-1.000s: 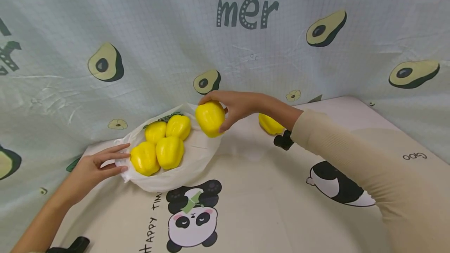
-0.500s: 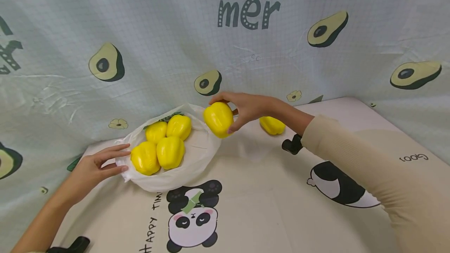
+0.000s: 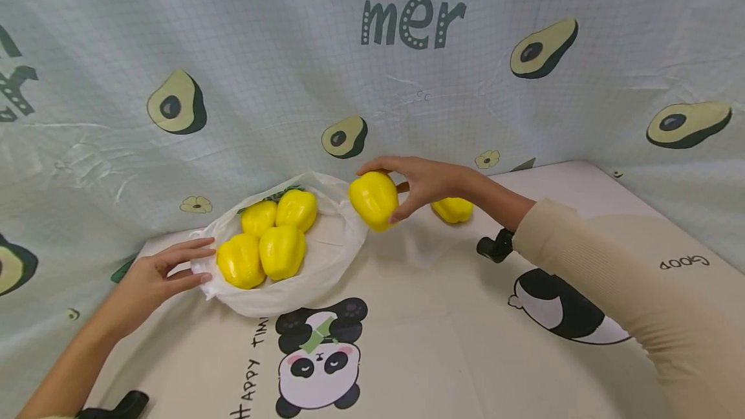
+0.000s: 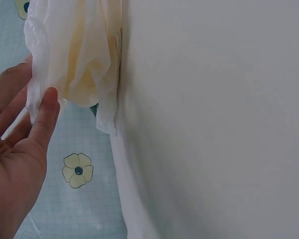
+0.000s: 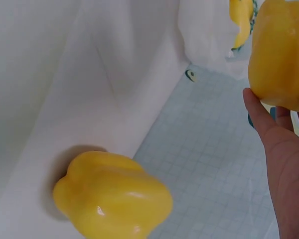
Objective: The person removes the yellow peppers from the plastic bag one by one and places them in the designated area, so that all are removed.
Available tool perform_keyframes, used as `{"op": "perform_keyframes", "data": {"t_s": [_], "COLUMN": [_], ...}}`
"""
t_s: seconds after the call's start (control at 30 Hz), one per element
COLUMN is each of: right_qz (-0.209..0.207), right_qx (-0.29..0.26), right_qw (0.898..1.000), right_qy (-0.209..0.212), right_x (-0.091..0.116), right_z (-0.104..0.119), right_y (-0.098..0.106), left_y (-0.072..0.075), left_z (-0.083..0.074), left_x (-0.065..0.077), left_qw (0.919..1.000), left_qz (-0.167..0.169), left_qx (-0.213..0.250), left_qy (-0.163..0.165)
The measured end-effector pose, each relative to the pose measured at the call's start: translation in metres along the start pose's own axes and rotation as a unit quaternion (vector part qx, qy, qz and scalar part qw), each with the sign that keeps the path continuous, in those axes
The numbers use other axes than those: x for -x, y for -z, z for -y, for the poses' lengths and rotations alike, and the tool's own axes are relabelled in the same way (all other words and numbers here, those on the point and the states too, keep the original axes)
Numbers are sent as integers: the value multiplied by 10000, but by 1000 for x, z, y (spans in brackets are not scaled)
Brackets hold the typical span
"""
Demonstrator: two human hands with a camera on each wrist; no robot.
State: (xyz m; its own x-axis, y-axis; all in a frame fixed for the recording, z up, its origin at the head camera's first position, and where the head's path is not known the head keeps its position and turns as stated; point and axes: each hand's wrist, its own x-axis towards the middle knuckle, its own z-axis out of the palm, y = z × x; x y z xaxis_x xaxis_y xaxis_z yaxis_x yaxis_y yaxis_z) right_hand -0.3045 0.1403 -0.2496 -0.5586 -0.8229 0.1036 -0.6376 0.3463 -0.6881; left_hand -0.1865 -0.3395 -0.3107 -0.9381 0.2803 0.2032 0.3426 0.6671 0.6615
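A white plastic bag (image 3: 332, 280) lies spread at the back left with several yellow bell peppers (image 3: 282, 253) inside. My left hand (image 3: 154, 283) pinches the bag's left edge; in the left wrist view the thumb (image 4: 46, 112) lies on one side of the thin film and the fingers on the other. Just right of the bag's rim, my right hand (image 3: 427, 183) grips another yellow bell pepper (image 3: 374, 200) between thumb and fingers, raised above the table. A further yellow bell pepper (image 5: 112, 194) rests on the table under the right forearm, partly hidden in the head view.
A pale tabletop (image 3: 419, 341) printed with pandas and lettering spreads in front. Behind it hangs a sheet (image 3: 262, 83) with avocado prints. A bit of green leaf (image 3: 282, 194) shows at the bag's back rim. Black wrist mounts (image 3: 495, 246) sit on both arms.
My right hand has moved right with its bell pepper, from over the bag's right rim to just beside it. The left hand and the peppers in the bag stay put.
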Motion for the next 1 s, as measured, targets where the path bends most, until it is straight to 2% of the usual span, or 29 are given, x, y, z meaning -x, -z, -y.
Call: {"op": "perform_keyframes", "data": {"t_s": [0.53, 1.0], "right_qz": [-318, -478], "right_qx": [-150, -174], "right_qw": [9991, 9984], "right_qy": [-236, -238], "right_x": [19, 32], "right_z": [-10, -16], "right_y": [1, 6], "left_y": [-2, -2], "left_z": [-3, -4], "left_x": [1, 3], "left_qw": [10000, 9999], "left_qz": [-38, -37], "left_qx": [0, 126], "left_qy": [-23, -57]}}
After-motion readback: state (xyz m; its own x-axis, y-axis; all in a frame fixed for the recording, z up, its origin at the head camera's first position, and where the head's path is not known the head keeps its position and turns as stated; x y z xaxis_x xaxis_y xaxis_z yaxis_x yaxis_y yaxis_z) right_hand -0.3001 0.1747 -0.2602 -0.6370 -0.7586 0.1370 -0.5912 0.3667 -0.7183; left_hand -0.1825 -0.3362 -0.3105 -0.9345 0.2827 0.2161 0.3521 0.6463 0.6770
